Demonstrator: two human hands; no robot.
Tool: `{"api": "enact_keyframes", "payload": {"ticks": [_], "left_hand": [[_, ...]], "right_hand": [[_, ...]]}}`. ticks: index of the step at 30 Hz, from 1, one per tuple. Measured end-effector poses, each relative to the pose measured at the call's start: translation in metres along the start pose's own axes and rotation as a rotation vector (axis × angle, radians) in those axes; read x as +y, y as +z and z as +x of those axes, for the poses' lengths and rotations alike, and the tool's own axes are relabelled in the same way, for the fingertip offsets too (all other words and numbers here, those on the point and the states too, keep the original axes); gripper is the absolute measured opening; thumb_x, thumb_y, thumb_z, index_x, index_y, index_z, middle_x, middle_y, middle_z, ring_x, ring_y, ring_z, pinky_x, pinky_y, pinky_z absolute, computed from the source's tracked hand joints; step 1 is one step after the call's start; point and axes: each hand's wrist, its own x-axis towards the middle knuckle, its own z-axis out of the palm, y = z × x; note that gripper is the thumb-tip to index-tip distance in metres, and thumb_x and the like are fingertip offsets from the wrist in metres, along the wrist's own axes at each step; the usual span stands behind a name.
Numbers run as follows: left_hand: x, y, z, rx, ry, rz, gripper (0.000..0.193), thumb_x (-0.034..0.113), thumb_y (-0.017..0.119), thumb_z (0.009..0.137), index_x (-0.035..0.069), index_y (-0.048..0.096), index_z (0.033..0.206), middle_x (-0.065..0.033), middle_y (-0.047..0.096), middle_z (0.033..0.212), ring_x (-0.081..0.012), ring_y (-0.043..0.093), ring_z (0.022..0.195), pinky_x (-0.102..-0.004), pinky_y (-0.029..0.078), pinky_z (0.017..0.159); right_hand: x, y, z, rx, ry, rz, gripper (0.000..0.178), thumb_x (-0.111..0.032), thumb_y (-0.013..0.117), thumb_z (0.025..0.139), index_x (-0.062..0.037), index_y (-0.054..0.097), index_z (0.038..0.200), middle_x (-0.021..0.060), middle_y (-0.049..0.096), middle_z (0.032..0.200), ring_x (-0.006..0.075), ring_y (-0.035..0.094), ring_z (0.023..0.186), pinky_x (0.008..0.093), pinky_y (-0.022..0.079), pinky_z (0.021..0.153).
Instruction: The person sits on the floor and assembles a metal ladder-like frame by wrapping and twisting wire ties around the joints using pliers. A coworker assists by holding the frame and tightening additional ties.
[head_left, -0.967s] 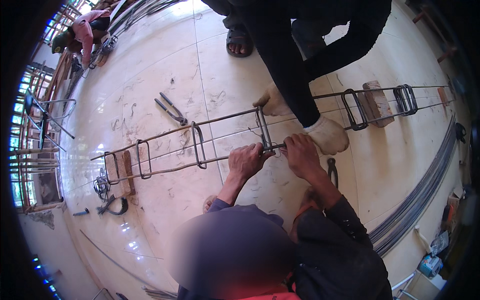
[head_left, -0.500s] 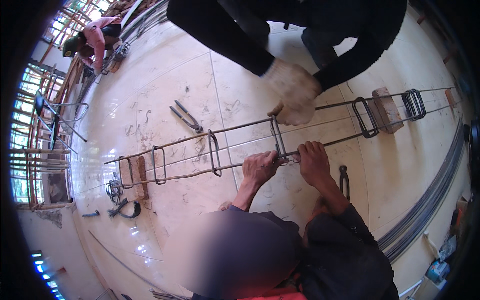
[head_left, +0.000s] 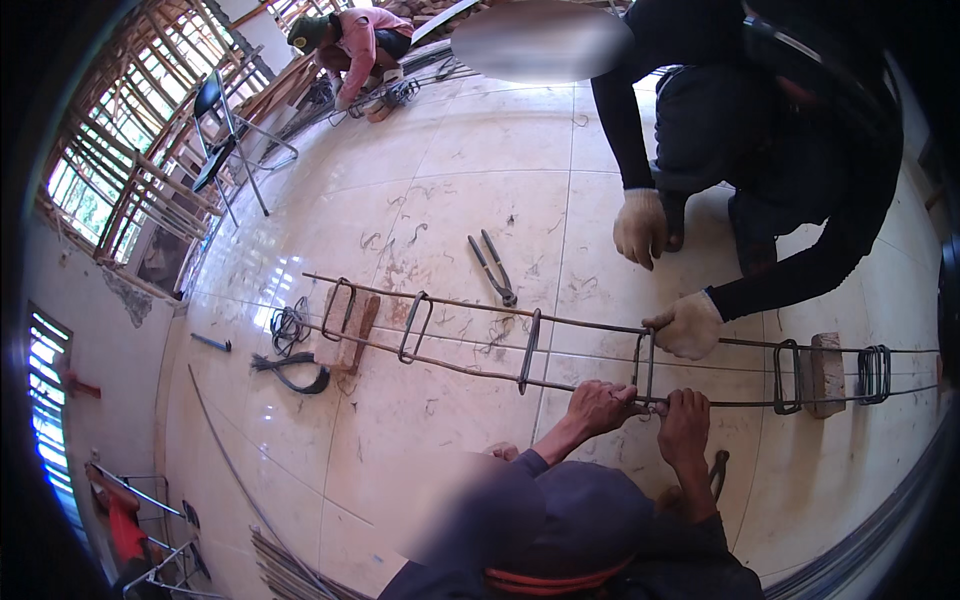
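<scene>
Neither of my hands is in view. A long rebar frame [head_left: 590,321] with rectangular stirrups lies across the floor, propped on a brick [head_left: 362,325] at the left and another brick [head_left: 827,378] at the right. Below it, a co-worker in a dark cap [head_left: 590,515] has a bare left-side hand [head_left: 598,407] and a bare right-side hand [head_left: 685,425] at the lower bar, beside one stirrup. Opposite crouches a person in black sleeves; one gloved hand [head_left: 690,326] grips the upper bar near that stirrup, while the other gloved hand [head_left: 640,228] hangs over the floor.
Pincers [head_left: 508,298] lie beyond the frame. Near its left end are a wire coil [head_left: 290,328] and a bundle of tie wire [head_left: 300,376]. Several stirrups [head_left: 873,376] are bunched at the right. A folding chair [head_left: 215,135] and a person in pink [head_left: 358,45] are farther off.
The view has swung, so the frame sits lower and farther right. The gloved hands, close together before, are now apart, one away from the bar. The bare hands stay at the stirrup.
</scene>
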Motion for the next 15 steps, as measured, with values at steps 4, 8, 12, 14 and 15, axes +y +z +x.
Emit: {"api": "enact_keyframes", "payload": {"ticks": [4, 8, 12, 14, 15], "left_hand": [[0.01, -0.004, 0.009, -0.038, -0.027, 0.052, 0.036, 0.05, 0.062, 0.085, 0.014, 0.06, 0.084, -0.0057, 0.067, 0.076, -0.028, 0.067, 0.071, -0.0412, 0.051, 0.062], [0.01, -0.005, 0.009, -0.01, -0.044, 0.012, 0.037, 0.051, 0.063, 0.083, 0.014, 0.062, 0.084, -0.0049, 0.067, 0.076, -0.028, 0.067, 0.07, -0.0419, 0.051, 0.06], [0.016, -0.013, 0.012, -0.015, -0.018, 0.014, 0.038, 0.049, 0.064, 0.083, 0.012, 0.06, 0.082, -0.0055, 0.066, 0.074, -0.0278, 0.067, 0.068, -0.0413, 0.051, 0.059], [0.017, -0.013, 0.012, -0.031, -0.018, 0.016, 0.038, 0.049, 0.063, 0.084, 0.011, 0.06, 0.082, -0.006, 0.066, 0.074, -0.0279, 0.067, 0.069, -0.0412, 0.051, 0.059], [0.018, -0.013, 0.013, -0.039, -0.02, 0.021, 0.039, 0.05, 0.063, 0.084, 0.011, 0.059, 0.081, -0.0061, 0.066, 0.074, -0.0279, 0.067, 0.069, -0.0413, 0.051, 0.059]], "right_hand": [[0.01, -0.002, 0.002, 0.045, -0.036, -0.024, 0.021, -0.021, 0.06, 0.086, -0.0016, 0.053, 0.086, 0.0152, 0.052, 0.087, 0.0337, 0.049, 0.088, 0.0454, 0.037, 0.084], [0.009, -0.006, 0.003, 0.023, -0.039, 0.005, 0.021, -0.021, 0.061, 0.085, -0.0013, 0.053, 0.087, 0.0154, 0.052, 0.087, 0.0337, 0.049, 0.088, 0.0454, 0.037, 0.084], [0.007, -0.014, 0.006, 0.028, -0.029, -0.005, 0.021, -0.021, 0.06, 0.085, -0.0017, 0.052, 0.086, 0.015, 0.051, 0.086, 0.0333, 0.049, 0.086, 0.0448, 0.037, 0.083], [0.007, -0.014, 0.006, 0.019, -0.015, -0.004, 0.02, -0.02, 0.06, 0.085, -0.0019, 0.052, 0.086, 0.015, 0.051, 0.086, 0.0333, 0.048, 0.086, 0.0445, 0.037, 0.082], [0.008, -0.013, 0.006, 0.012, -0.012, -0.008, 0.02, -0.02, 0.06, 0.085, -0.0019, 0.052, 0.086, 0.0152, 0.051, 0.086, 0.0333, 0.048, 0.086, 0.0446, 0.037, 0.082]]}}
